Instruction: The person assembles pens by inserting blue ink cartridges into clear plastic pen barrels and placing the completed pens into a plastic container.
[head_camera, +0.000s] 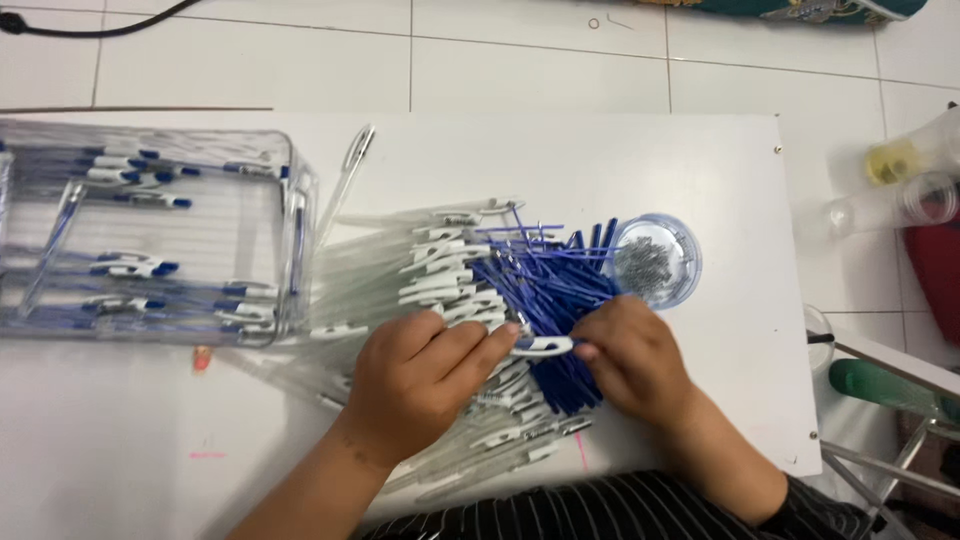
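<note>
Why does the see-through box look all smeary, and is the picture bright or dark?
In the head view the light is bright and even on the white table, with hardly any shadows. The clear plastic box on the left looks streaked and blurry, so the pens inside smear. The left hand, right hand and little round tub of springs are sharper.
</note>
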